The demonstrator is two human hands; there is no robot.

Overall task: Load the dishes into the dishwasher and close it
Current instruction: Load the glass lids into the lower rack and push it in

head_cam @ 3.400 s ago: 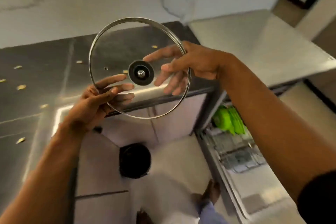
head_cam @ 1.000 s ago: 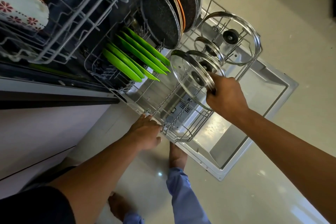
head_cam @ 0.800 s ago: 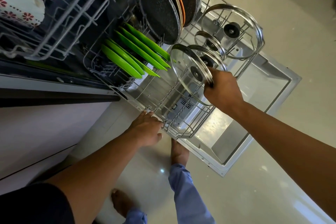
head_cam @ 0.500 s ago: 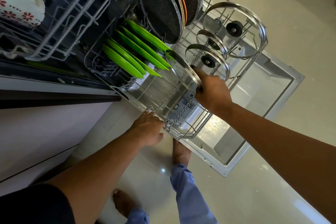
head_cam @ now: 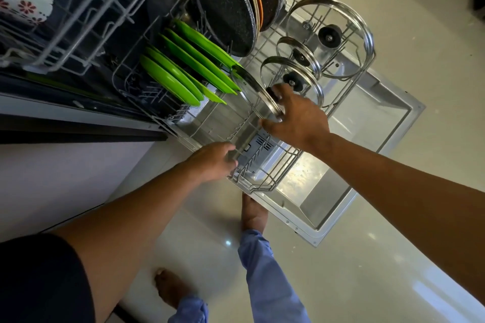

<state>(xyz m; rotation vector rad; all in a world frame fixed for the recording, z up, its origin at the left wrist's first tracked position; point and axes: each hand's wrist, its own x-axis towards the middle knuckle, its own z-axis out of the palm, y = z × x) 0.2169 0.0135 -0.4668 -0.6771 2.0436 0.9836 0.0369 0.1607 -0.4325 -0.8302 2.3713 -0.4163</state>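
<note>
Glass lid (head_cam: pixel 256 94) on edge in rack (head_cam: pixel 265 178); R hand (head_cam: pixel 296 115) spread, prob. touching rim. L hand (head_cam: pixel 212 162) grips rack. Lid could tip onto plates (head_cam: pixel 183 73) if tines miss.

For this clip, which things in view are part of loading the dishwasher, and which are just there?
Part of the job:
- glass lid under the right hand
- lower rack, gripped by the left hand
- three other lids
- green plates
- dark pans
- open door

Just there:
- floral dish in the upper rack
- floor
</note>
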